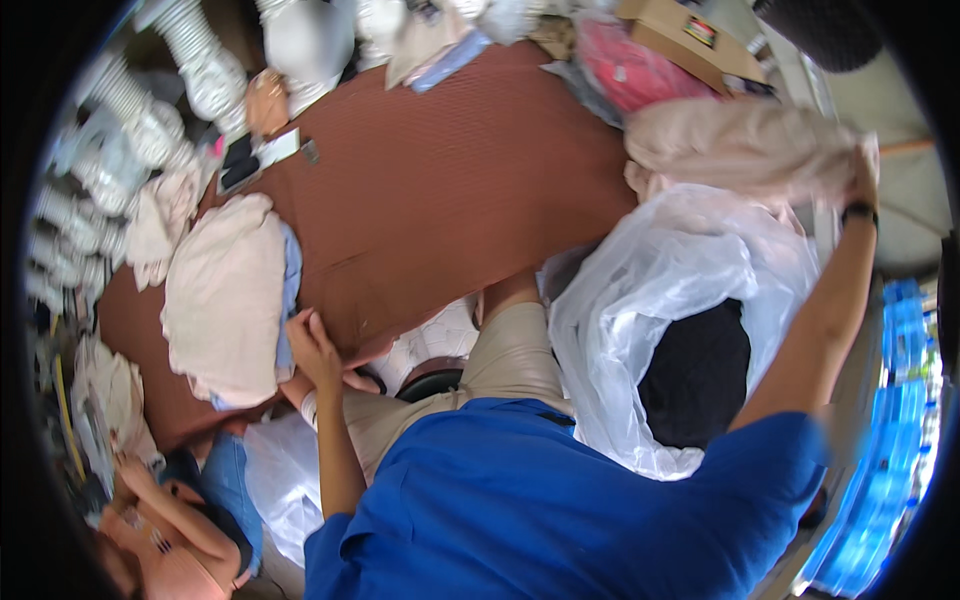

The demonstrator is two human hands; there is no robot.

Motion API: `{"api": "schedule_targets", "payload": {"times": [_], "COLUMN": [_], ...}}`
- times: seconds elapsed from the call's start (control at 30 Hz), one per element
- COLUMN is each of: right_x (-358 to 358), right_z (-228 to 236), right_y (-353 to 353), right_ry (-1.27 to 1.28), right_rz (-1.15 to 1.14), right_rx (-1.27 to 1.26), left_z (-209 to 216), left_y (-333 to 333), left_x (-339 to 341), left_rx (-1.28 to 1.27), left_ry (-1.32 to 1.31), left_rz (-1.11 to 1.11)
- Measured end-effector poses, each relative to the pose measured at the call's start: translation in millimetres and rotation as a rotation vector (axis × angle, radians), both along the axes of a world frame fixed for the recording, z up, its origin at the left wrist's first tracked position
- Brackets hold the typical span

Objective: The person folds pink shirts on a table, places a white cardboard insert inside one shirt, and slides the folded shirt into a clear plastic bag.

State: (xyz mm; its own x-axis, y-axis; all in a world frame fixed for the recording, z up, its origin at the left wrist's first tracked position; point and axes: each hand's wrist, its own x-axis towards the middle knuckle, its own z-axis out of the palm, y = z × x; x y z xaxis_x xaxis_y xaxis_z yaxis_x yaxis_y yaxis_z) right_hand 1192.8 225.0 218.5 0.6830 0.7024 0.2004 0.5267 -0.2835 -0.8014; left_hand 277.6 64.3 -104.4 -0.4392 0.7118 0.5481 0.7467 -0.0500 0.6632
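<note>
Garments in a pile (225,300) lie on the left of the brown-covered table (450,170), apparently done; the left hand (316,350), fingers loosely bent and seemingly empty, is just beside them. The right hand (864,180) is clamped on the end of a beige garment (735,150), beyond the plastic bag (640,245) and judged not yet dealt with.
</note>
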Motion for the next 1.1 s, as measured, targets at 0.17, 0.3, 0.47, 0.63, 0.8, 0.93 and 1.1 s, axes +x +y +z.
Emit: {"api": "schedule_targets", "payload": {"times": [0.17,0.3,0.47,0.63,0.8,0.93,1.1], "right_x": [69,-62,-382,-599,-719,-797,-860], "right_z": [-1,-65,-58,-85,-138,-175,-211], "right_y": [-18,35,46,1,-21,-47,-85], "right_ry": [-0.402,-0.503,-0.589,-0.465,-0.437,-0.183,-0.145], "right_rz": [0.072,0.470,1.016,1.697,2.058,2.131,1.975], "right_rx": [-0.583,-0.580,-0.170,-0.284,-0.059,0.030,0.279], "left_z": [-3,16,32,72,80,71,64], "left_y": [10,4,-17,-36,-61,-77,-67], "left_x": [10,9,13,-9,-50,-69,-97], "left_rx": [-0.016,-0.033,-0.015,0.043,-0.094,-0.127,0.024], "left_ry": [-0.003,0.040,-0.220,0.257,0.186,0.225,-0.150], "left_rz": [-0.003,0.010,-0.144,0.127,0.272,0.337,0.365]}}
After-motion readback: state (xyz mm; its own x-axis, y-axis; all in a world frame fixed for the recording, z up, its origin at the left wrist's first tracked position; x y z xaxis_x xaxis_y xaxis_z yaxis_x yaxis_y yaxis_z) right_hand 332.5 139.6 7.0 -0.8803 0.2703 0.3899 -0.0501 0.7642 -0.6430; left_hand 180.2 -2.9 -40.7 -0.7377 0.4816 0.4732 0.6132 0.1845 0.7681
